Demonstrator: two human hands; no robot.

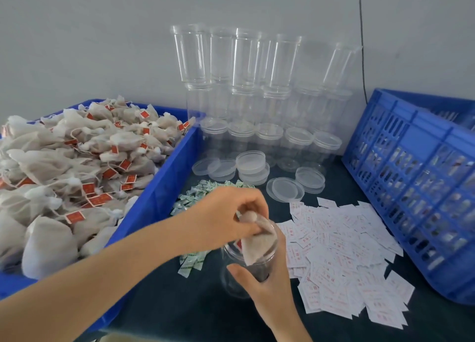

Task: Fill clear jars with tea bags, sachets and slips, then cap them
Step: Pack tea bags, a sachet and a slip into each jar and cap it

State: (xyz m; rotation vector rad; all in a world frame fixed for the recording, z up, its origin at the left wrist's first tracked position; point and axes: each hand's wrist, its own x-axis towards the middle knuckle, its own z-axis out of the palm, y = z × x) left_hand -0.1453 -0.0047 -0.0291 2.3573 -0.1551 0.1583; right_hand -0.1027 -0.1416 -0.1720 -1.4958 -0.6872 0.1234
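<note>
the small clear plastic jar (pixel 235 287) stands on the dark table, and everything below is placed from it. the right hand (pixel 267 282) wraps its near side, thumb across the front, gripping it steady. directly above its mouth the left hand (pixel 226 213) pinches the knotted top of a beige cloth tea bag (pixel 254 251), whose lower half already hangs inside the rim.

the bag looks light, soft and bulky, likely to crumple and snag on the rim, so holding the gathered neck suits it. the jar seems thin, light and slick, so it should tip easily unless held round the wall.

to the jar's left is the blue plastic tray (pixel 164 177) heaped with bags, just behind it green-white sachets (pixel 195 195), to its right white red-printed slips (pixel 341 251), and further behind it clear round lids (pixel 285 188).
</note>
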